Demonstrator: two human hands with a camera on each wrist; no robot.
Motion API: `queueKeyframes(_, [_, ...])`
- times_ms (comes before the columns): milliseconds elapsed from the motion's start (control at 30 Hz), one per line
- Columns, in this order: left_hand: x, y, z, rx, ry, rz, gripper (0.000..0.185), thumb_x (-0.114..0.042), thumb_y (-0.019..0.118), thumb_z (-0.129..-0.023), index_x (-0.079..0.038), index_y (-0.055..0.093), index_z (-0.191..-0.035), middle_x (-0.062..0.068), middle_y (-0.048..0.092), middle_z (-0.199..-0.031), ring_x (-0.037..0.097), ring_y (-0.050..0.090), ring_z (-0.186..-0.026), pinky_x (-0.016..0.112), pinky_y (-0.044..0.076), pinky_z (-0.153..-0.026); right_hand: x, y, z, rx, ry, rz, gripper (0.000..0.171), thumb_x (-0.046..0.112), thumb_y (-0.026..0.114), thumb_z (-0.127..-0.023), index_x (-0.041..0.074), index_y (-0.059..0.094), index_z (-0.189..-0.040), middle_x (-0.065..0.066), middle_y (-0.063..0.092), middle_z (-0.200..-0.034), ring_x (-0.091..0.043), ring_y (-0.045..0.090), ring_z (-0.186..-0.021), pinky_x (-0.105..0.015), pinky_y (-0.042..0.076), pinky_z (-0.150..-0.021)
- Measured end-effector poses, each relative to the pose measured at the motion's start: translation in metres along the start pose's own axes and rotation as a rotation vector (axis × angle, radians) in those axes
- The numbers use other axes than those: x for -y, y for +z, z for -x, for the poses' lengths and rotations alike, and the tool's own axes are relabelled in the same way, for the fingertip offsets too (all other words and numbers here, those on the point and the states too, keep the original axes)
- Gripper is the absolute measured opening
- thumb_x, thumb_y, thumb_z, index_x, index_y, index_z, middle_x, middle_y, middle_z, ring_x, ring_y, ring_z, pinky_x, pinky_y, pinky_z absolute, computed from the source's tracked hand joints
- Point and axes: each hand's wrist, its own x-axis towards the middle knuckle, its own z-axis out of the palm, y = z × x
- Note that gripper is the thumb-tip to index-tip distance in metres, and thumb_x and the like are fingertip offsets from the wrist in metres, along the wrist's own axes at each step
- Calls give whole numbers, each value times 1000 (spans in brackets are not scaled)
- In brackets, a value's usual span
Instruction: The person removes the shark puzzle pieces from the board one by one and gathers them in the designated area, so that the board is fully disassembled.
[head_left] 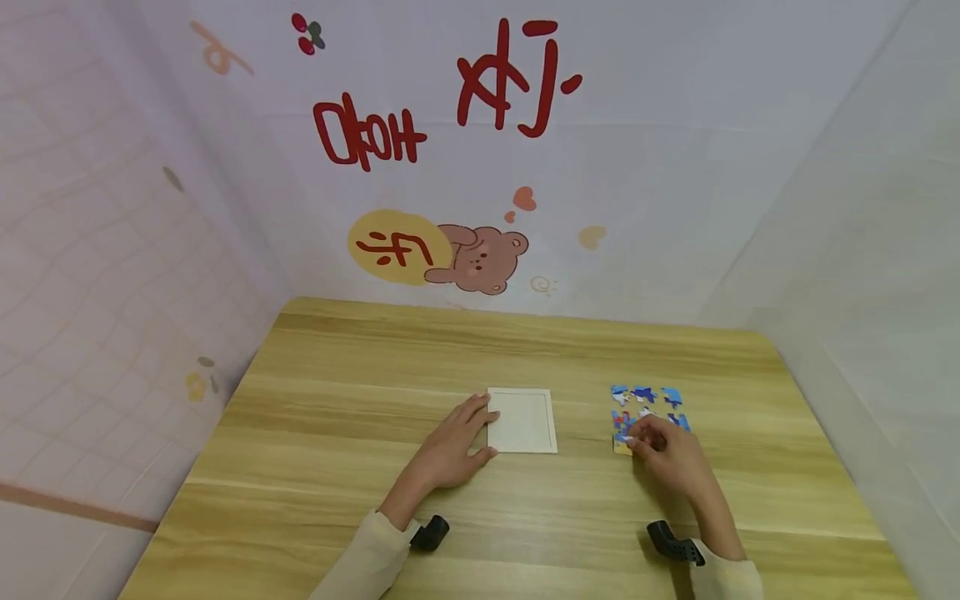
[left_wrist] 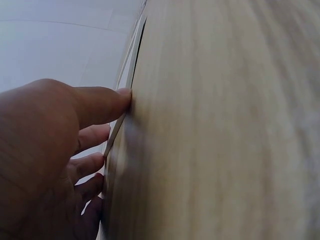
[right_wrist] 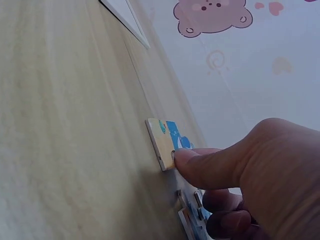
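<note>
A white square puzzle frame [head_left: 521, 422] with a thin raised border lies flat on the wooden table. My left hand [head_left: 452, 446] rests at its left edge, fingers spread, fingertips on the border and thumb by the near corner. In the left wrist view the thumb [left_wrist: 107, 104] presses against the frame's side. To the right, my right hand [head_left: 666, 454] pinches a yellow-and-blue puzzle piece [right_wrist: 162, 142] between thumb and index finger, low over the table. Several blue puzzle pieces [head_left: 643, 394] lie in loose rows around that hand, some hidden beneath it.
The wooden table [head_left: 360, 358] ends at a white wall sheet [head_left: 637, 275] printed with a bear and red characters. More sheeting stands along the left and right sides. A black wrist strap mount [head_left: 430, 534] sits on the left wrist, another [head_left: 667, 542] on the right.
</note>
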Motion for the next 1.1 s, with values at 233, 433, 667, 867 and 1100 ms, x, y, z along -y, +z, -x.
queueKeyframes(233, [0,-2,4,-4,1,15,57,-33,65,-101,-14,48,-153,7,27,-170,30,21,-159,53,30,-126,2,0,0,6,9,24,4,19,76,-94,15,75,-92,7,53,-63,-2,42,-58,-23,35,-54])
queueKeyframes(433, [3,-4,3,-8,4,17,57,-31,65,-102,-13,48,-153,9,27,-170,31,21,-159,55,31,-125,3,2,-1,11,26,24,8,26,79,-91,19,75,-93,7,53,-67,-3,44,-60,-23,36,-56])
queueKeyframes(667, [5,-2,4,-11,-2,25,57,-31,65,-101,-13,48,-153,8,27,-170,31,21,-159,55,30,-125,2,4,-1,17,15,51,12,23,84,-86,18,75,-91,9,51,-68,-1,41,-62,-22,34,-58])
queueKeyframes(867, [5,0,5,-13,8,35,57,-30,66,-101,-13,48,-152,9,28,-169,32,22,-159,55,31,-124,3,3,0,43,45,34,12,26,81,-89,18,74,-93,7,52,-69,-3,43,-61,-22,35,-58])
queueKeyframes(1100, [8,-2,2,-10,15,31,57,-31,65,-102,-14,47,-153,8,27,-170,31,21,-159,53,32,-125,2,2,-2,39,108,-6,16,35,72,-97,20,75,-100,4,59,-73,-6,49,-65,-23,40,-56])
